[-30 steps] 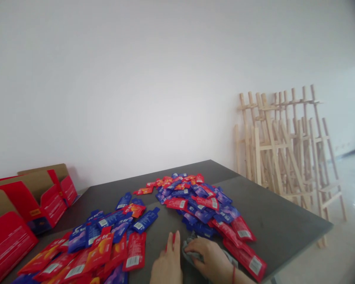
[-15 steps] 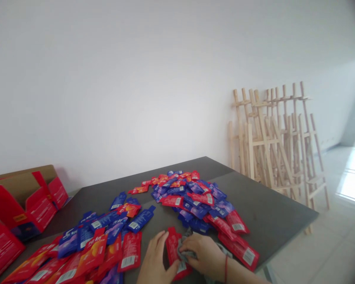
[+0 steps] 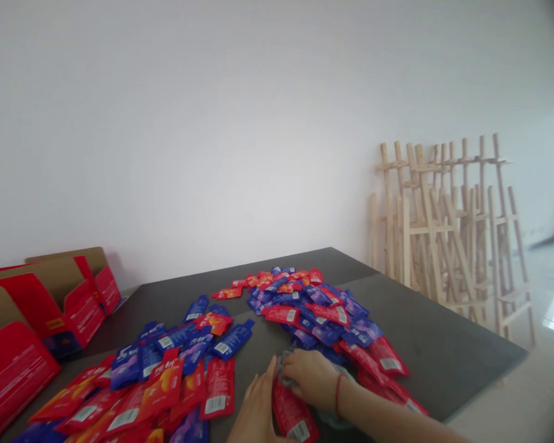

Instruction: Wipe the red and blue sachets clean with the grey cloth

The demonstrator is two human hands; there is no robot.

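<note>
A red pouch [image 3: 293, 411] with a spout and a white barcode lies flat on the dark table, spout end away from me. My left hand [image 3: 255, 408] grips its left side, fingers along the top edge and thumb near the bottom. My right hand [image 3: 312, 376], a red string at its wrist, is closed on a crumpled grey cloth [image 3: 287, 363] pressed over the pouch's spout end. Part of the cloth hangs out below the wrist. The spout itself is hidden by fingers and cloth.
A pile of red and blue pouches [image 3: 314, 314] lies beyond my right hand, another pile [image 3: 161, 375] to my left. Open red cardboard boxes [image 3: 69, 307] stand at the left edge of the dark table [image 3: 425, 332]. Wooden easels [image 3: 443, 234] lean against the white wall.
My right hand has slid the cloth from the pouch's lower part up to its spout end. My left hand stays at the left side. The whole view has shifted slightly.
</note>
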